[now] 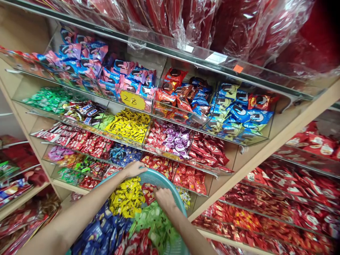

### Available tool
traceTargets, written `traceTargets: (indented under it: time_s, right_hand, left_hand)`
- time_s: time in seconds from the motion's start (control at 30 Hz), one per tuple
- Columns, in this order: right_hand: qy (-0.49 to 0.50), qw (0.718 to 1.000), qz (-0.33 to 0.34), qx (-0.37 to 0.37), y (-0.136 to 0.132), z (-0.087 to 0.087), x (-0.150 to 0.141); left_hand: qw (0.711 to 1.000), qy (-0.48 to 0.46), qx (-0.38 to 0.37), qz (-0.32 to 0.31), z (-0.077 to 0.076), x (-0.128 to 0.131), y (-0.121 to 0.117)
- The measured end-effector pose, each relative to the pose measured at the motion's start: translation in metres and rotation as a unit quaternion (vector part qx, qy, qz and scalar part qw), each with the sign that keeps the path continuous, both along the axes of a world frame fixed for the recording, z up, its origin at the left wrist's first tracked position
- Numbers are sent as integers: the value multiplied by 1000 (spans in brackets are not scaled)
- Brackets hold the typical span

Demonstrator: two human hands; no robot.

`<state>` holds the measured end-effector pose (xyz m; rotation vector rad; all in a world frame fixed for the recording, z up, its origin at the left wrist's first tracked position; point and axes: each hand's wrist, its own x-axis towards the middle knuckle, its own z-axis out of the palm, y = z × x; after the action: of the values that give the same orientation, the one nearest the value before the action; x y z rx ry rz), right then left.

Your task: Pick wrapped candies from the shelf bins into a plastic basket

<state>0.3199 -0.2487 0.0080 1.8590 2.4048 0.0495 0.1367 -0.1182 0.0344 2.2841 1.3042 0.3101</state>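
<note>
A round teal plastic basket (175, 189) sits low in the view, filled with wrapped candies sorted by colour. My left hand (134, 169) holds its far rim, the fingers curled over the edge. Inside the basket, my right hand (165, 198) is closed at some red candy packets (148, 192), its fingertips partly hidden. Beside them are yellow-wrapped candies (127, 198) and light green packets (154, 221). Dark blue packets (103, 230) fill the near left, with more red packets (138, 242) at the bottom.
Tiered clear shelves rise ahead, holding yellow candies (129, 124), purple candies (177, 138) and blue-pink cookie packs (132, 76). A yellow price tag (132, 100) reads 28. Red goods in plastic wrap (191, 21) hang over the top. A wooden upright (255, 141) divides off red-filled shelves on the right.
</note>
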Motion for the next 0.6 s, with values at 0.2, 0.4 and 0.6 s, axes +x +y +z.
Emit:
traceTargets:
  time_s: [0.2, 0.4, 0.6]
  right_hand:
    - [5, 1000, -5, -20, -8, 3, -2]
    - [81, 996, -27, 17, 7, 38, 16]
    - [96, 980, -157, 70, 54, 56, 36]
  left_hand:
    - [1000, -2, 5, 5, -3, 0, 0]
    - [1000, -2, 9, -6, -2, -1, 0]
    - [1000, 3, 4, 5, 0, 0, -1]
